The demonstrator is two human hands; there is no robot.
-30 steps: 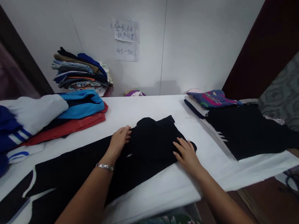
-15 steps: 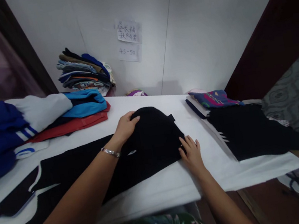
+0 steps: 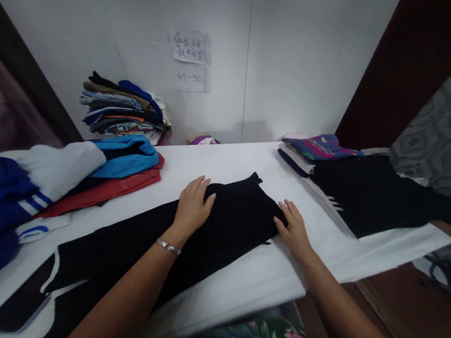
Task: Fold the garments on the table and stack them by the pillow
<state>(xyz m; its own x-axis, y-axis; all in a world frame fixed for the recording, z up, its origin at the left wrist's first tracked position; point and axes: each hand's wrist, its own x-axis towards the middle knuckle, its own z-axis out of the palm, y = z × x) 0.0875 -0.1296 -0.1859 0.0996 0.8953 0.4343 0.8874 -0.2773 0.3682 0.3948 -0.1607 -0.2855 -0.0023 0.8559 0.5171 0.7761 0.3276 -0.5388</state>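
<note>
A black garment (image 3: 233,219) lies spread on the white-covered table (image 3: 224,158), its two long parts, like trouser legs, pointing left. On its far edge rests my left hand (image 3: 193,205), palm down, fingers stretched out and holding nothing. A silver bracelet (image 3: 168,246) circles that wrist. My right hand (image 3: 295,232) is at the garment's right end, with the edge of the cloth between thumb and fingers. Small black tabs stick out at both corners of this end. Part of the near leg is hidden behind my left forearm.
Blue, white and red clothes (image 3: 60,178) are heaped at left, near a dark phone-like slab (image 3: 16,305). A pile of folded clothes (image 3: 125,107) stands at the back wall. Folded garments (image 3: 362,193) lie at the table's right end. Paper signs (image 3: 190,54) hang on the wall.
My left hand has let the raised far edge of the garment down and now lies flat on it. The cloth at the right end is flatter, and both corner tabs show.
</note>
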